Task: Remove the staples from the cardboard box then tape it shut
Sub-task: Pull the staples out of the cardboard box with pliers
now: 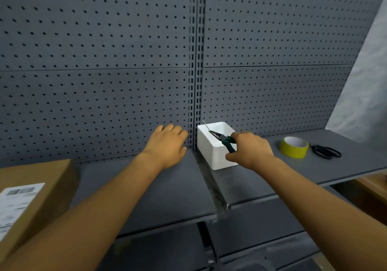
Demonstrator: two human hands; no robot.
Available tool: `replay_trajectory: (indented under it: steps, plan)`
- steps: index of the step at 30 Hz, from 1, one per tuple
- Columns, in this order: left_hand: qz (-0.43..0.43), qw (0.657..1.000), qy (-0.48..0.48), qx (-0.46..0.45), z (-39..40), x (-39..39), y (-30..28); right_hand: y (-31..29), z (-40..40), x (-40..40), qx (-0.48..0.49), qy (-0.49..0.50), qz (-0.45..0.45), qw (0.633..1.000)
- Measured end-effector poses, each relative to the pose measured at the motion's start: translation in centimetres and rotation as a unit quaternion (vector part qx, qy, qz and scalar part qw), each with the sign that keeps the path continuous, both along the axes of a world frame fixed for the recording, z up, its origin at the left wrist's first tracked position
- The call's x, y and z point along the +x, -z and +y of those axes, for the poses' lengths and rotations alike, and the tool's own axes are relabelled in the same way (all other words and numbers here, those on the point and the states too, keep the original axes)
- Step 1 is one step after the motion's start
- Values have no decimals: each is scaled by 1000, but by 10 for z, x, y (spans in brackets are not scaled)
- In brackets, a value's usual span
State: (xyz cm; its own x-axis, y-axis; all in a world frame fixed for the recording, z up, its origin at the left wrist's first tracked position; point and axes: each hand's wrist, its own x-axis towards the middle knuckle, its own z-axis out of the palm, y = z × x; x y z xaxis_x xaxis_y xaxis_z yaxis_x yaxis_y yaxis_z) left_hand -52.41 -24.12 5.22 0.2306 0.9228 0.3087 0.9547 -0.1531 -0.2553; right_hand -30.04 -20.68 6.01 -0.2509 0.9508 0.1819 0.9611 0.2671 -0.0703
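Observation:
A brown cardboard box (31, 199) with a white shipping label lies at the lower left on the grey shelf. My right hand (251, 149) grips green-handled needle-nose pliers (223, 139), whose jaws hold a thin staple over the white bin (211, 151). My left hand (167, 143) hovers above the shelf just left of the bin, fingers curled downward, holding nothing. A roll of yellow tape (294, 147) stands on the shelf to the right, with black scissors (325, 151) beside it.
A grey pegboard wall (104, 72) rises behind the shelf (159, 187), with a slotted upright post between its two panels. The shelf has a seam in the middle. Lower shelves and a brown surface show at the bottom and right edge.

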Motion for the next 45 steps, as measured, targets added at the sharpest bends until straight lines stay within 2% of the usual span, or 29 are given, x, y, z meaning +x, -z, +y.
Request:
replay_trajectory:
  steps: [8, 20, 36, 45]
  plan:
    - [-12, 1000, -7, -25, 23, 35, 12, 13, 27, 37, -16, 14, 11, 1000]
    - [-8, 1000, -14, -25, 27, 28, 12, 15, 37, 26, -24, -7, 28, 999]
    - [4, 985, -168, -21, -73, -92, -8, 11, -8, -98, -13, -157, 31, 987]
    - [-20, 984, -174, -1, -141, -175, -17, 7, -70, -183, -6, -165, 27, 986]
